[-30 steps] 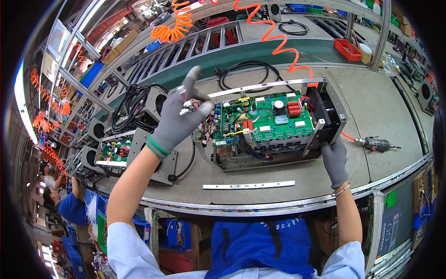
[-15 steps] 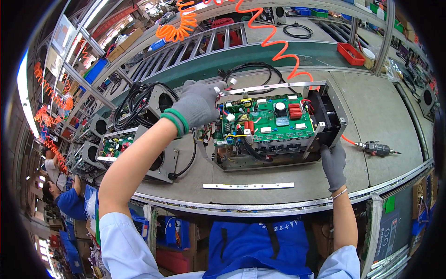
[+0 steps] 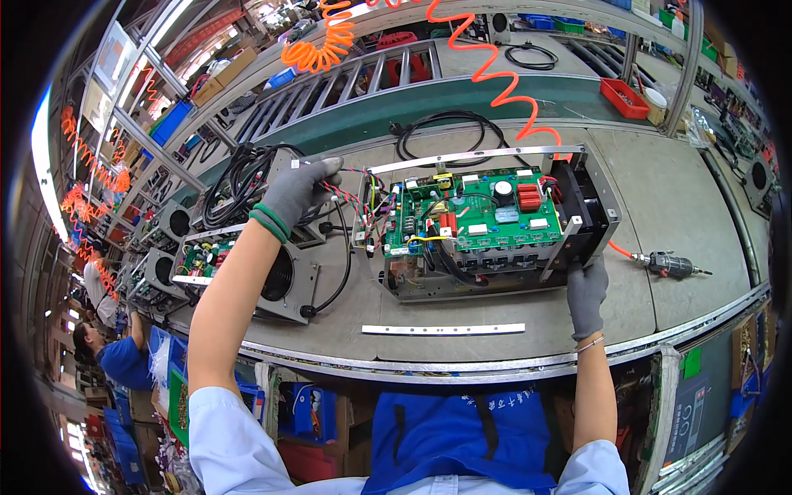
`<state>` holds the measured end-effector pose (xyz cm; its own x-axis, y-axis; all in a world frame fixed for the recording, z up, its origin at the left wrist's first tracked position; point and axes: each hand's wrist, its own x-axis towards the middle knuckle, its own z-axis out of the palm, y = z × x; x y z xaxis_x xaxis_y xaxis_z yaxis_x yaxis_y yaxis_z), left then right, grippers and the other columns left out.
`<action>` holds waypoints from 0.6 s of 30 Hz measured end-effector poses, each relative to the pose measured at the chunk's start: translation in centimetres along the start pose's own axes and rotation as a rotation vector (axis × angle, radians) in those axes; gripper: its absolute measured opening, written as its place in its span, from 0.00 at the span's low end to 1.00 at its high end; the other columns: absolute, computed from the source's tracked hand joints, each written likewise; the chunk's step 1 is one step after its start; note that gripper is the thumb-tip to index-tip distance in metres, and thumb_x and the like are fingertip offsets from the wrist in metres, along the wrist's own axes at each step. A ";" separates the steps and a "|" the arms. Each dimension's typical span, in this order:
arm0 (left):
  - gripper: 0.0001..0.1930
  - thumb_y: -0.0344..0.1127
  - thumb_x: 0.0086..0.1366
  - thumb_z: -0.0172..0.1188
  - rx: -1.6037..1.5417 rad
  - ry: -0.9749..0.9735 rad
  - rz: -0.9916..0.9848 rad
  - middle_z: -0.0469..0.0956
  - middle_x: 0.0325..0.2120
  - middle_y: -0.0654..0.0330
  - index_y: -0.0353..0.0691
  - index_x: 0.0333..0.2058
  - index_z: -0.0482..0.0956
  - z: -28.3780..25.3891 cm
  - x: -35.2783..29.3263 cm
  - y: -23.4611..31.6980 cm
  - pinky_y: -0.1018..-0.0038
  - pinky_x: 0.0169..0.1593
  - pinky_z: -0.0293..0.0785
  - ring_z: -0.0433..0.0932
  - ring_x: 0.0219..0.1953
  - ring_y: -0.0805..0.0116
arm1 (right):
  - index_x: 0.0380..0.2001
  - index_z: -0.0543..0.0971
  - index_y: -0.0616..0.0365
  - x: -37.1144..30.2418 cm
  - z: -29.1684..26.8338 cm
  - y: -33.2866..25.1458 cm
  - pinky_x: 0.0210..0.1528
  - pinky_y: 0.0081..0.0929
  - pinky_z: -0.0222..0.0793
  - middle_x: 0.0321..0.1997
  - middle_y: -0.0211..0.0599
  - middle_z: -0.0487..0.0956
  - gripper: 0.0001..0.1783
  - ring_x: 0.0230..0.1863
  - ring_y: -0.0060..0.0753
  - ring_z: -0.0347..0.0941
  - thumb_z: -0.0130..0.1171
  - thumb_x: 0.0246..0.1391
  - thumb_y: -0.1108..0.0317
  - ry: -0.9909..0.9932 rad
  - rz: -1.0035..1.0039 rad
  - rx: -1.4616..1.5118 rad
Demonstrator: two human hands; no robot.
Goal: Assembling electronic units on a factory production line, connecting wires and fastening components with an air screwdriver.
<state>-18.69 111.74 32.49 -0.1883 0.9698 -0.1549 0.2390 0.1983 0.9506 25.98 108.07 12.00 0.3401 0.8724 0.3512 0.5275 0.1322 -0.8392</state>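
Observation:
An open machine chassis (image 3: 462,289) lies on the bench in front of me. It carries a green circuit board (image 3: 487,235) with red parts, and a black fan (image 3: 582,202) at its right end. My left hand (image 3: 304,198), gloved in grey, is closed on a bundle of thin coloured wires (image 3: 351,200) off the chassis's left end; a white plug shows beside the fingers. My right hand (image 3: 586,299), also gloved, grips the chassis's near right corner below the fan, its fingertips partly hidden. A flat drilled metal strip (image 3: 443,329) lies nearer me.
To the right lies an air screwdriver (image 3: 672,264) on an orange hose. Other chassis with fans (image 3: 285,276) and coiled black cables (image 3: 239,194) stand left. A black cable loop (image 3: 450,136) lies behind the unit. Orange coiled hoses (image 3: 503,82) hang overhead. Another person (image 3: 128,355) works far left.
My left hand has moved left, away from the board, and the wires now stretch out from the chassis's left end. My right hand stays at the corner, shifted slightly left.

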 end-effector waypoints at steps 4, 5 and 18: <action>0.13 0.45 0.58 0.65 -0.354 0.012 -0.123 0.76 0.26 0.67 0.46 0.38 0.79 -1.1 0.5 -1.7 0.79 0.28 0.75 0.75 0.28 0.76 | 0.42 0.74 0.59 0.0 -0.1 0.5 0.39 0.39 0.69 0.36 0.46 0.78 0.14 0.39 0.51 0.76 0.54 0.51 0.69 0.004 -0.022 -0.012; 0.14 0.46 0.57 0.66 -0.479 0.017 -0.085 0.76 0.26 0.67 0.46 0.37 0.78 -1.9 0.6 -1.8 0.78 0.28 0.75 0.75 0.29 0.75 | 0.42 0.74 0.59 -0.1 0.0 0.3 0.39 0.39 0.69 0.36 0.46 0.78 0.14 0.39 0.51 0.76 0.54 0.51 0.69 0.000 -0.023 -0.012; 0.09 0.35 0.56 0.62 0.317 0.030 0.370 0.77 0.35 0.60 0.37 0.33 0.79 0.4 -4.9 2.0 0.80 0.39 0.71 0.74 0.35 0.75 | 0.45 0.74 0.60 -0.3 0.4 0.8 0.41 0.35 0.69 0.38 0.44 0.79 0.14 0.39 0.47 0.77 0.54 0.53 0.70 0.020 -0.015 0.019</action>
<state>-16.94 107.41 35.03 -0.0620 0.9799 0.1897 0.5724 -0.1208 0.8110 25.97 108.10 11.07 0.3478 0.8606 0.3720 0.5175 0.1546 -0.8416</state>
